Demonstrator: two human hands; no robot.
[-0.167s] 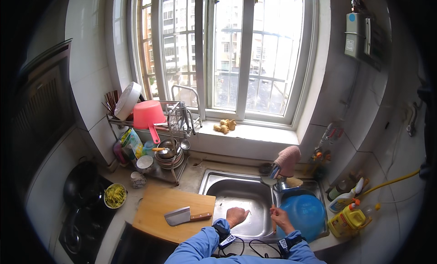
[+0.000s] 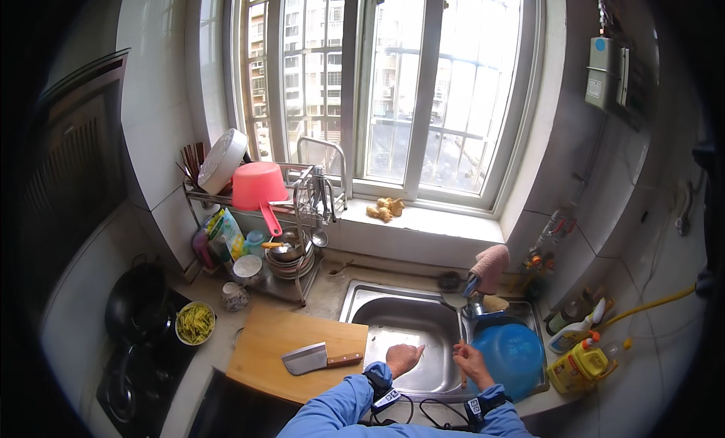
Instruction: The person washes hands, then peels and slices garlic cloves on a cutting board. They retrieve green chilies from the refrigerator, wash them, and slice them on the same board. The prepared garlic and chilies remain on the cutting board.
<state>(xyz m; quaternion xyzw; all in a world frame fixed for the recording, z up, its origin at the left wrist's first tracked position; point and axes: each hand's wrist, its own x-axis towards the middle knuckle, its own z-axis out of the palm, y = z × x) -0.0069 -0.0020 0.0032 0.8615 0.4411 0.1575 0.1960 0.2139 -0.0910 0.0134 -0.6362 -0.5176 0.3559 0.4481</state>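
Note:
My left hand (image 2: 405,360) is closed over the near left part of the steel sink (image 2: 355,306); whatever its fingers hold, if anything, is hidden. Closer to the divider, my right hand (image 2: 473,364) grips the brown handle of a long metal spatula (image 2: 464,334). Its broad head points away from me, toward the back of the sink. Right beside that hand, a large blue plastic basin (image 2: 510,355) sits upside down in the smaller sink bowl. Left of my left hand, a cleaver (image 2: 306,359) with a wooden handle lies flat on a wooden cutting board (image 2: 264,343).
A pink cloth (image 2: 491,266) hangs over the faucet. Yellow detergent jugs and spray bottles (image 2: 585,368) stand at the right. A dish rack (image 2: 304,279) holds a pink ladle-pot (image 2: 258,187) and bowls. Shredded vegetables fill a bowl (image 2: 195,323) near a black wok (image 2: 124,302). Ginger (image 2: 385,208) lies on the windowsill.
The whole view has shifted slightly, so the scene sits a little further right. Both hands keep nearly the same places over the sink, and the spatula stays in my right hand.

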